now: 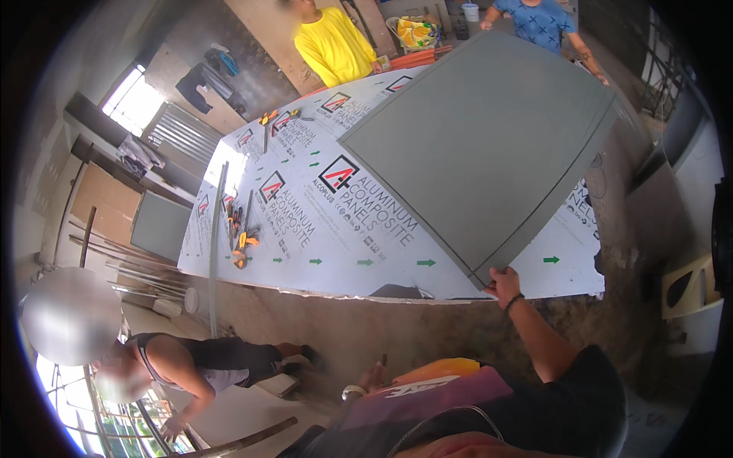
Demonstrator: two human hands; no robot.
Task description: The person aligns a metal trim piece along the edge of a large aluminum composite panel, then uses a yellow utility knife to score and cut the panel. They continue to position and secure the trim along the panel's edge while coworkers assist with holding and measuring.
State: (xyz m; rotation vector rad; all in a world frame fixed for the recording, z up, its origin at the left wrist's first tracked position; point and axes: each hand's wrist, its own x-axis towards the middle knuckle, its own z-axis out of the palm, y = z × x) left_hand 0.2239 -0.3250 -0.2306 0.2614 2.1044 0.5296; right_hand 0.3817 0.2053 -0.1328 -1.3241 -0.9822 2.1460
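Note:
A large grey panel (481, 137) with scored lines along its edges lies tilted over a white-filmed composite sheet (450, 229). My right hand (504, 288) is closed on the panel's near corner, thumb and fingers gripping the edge. Low in front of my body is my left hand (372, 377), apart from the panel, with a watch on its wrist. Its fingers look curled, and a small dark tip sticks up from them; I cannot make out what it is. Across the table, a person in a blue patterned shirt (534, 27) has both hands at the panel's far edge.
A person in yellow (336, 46) stands at the table's far side. Orange-handled tools (243, 243) and a long metal bar (217, 244) lie on the sheet's left. Another person in a dark sleeveless top (206, 359) bends at lower left. Long strips (141, 278) lie beyond.

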